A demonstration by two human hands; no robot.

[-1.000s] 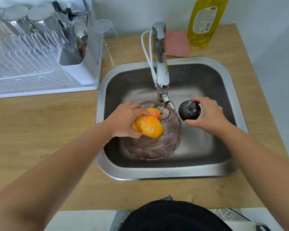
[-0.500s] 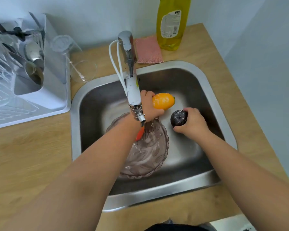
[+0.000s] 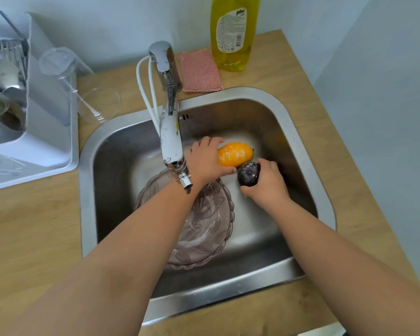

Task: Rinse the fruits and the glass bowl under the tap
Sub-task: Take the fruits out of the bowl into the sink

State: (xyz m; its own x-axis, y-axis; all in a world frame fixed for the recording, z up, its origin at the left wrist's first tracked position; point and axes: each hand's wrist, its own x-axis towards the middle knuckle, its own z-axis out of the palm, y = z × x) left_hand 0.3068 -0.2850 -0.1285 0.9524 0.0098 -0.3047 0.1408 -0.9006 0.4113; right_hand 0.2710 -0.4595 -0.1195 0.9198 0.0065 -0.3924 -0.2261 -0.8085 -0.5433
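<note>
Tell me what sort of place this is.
Most likely a home kitchen, at the sink. A steel sink with a tap is set in a wooden counter, with a dish rack and a bottle of dish soap beside it.

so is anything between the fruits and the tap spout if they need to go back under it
Mostly the person's own left forearm, which crosses right under the tap spout. The orange fruit in the left hand and the dark fruit in the right hand sit right of it. Nothing else intervenes.

We stretch both arms forward, our left hand (image 3: 205,161) and right hand (image 3: 267,184) each curled around something, close together
</note>
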